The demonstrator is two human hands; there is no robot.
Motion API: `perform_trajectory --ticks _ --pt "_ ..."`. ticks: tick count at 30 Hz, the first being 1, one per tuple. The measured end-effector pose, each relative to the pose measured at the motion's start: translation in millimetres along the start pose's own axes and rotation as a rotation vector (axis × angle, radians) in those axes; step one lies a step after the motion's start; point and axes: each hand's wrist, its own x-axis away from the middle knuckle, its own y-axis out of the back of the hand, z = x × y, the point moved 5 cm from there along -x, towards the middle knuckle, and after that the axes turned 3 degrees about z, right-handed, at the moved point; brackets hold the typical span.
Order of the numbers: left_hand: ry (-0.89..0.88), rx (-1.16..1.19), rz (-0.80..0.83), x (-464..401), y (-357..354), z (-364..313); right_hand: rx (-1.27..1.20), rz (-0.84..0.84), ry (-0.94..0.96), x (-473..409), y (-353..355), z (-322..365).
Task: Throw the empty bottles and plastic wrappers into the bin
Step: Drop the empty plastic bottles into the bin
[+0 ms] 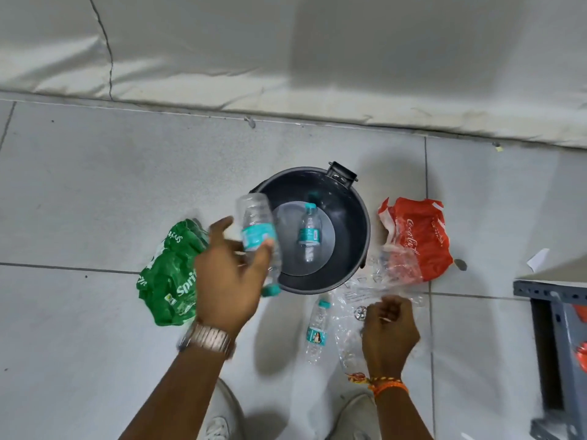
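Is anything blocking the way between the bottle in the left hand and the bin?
Nothing visible. The left hand holds the bottle at the bin's open rim; inside lies only one other bottle.

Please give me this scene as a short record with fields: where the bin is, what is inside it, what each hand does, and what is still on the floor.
bin: black bin, open, standing on tiled floor
inside bin: one clear bottle, lying on the bottom
left hand: left hand holds a clear bottle at the bin's near-left rim
right hand: right hand over clear plastic wrapper, fingers curled; grip unclear
still on floor: green wrapper left of bin, red wrapper right of bin, one bottle in front
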Motion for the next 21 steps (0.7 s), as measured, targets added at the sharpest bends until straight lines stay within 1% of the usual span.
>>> perform_trajectory --ticks 1,3,5,7,9,12,14,17,18,20,21 --pt "-0.03 -0.111 0.078 -15.9 -18.1 -4.7 0.039 0.032 -0.034 2.8 -3.8 -10.6" --pt "-0.058 -0.35 0.175 -46.8 -52.7 -8.1 0.099 0.091 -0.089 9.8 -15.3 -26.1" --pt "-0.034 -0.484 0.248 -68.5 -80.8 -5.9 0.133 0.153 -0.141 16.8 -26.4 -38.1" --pt "-0.011 -0.529 0.276 -80.7 -96.1 -1.3 0.176 0.228 -0.177 21.0 -38.1 -47.1" --pt "0.007 -0.553 0.267 -86.5 -98.7 6.9 0.218 0.3 -0.185 24.6 -48.8 -54.9" --pt "0.0 -0.571 0.254 -85.9 -90.5 13.6 0.252 0.335 -0.204 26.5 -58.1 -60.6" --pt "-0.064 -0.556 0.208 -80.3 -78.5 14.9 0.269 0.351 -0.232 25.1 -61.9 -64.4" --pt "-0.215 -0.427 0.049 -68.3 -53.6 23.1 0.307 0.427 -0.276 24.7 -73.3 -72.7" --pt "-0.236 -0.38 -0.011 -64.6 -45.6 29.7 0.329 0.443 -0.287 24.3 -78.2 -76.4" --pt "-0.191 -0.29 -0.117 -60.9 -31.0 46.3 0.402 0.466 -0.304 22.4 -89.3 -83.5" --pt "-0.145 -0.241 -0.142 -60.2 -26.7 56.1 0.444 0.474 -0.309 21.7 -95.8 -86.7"
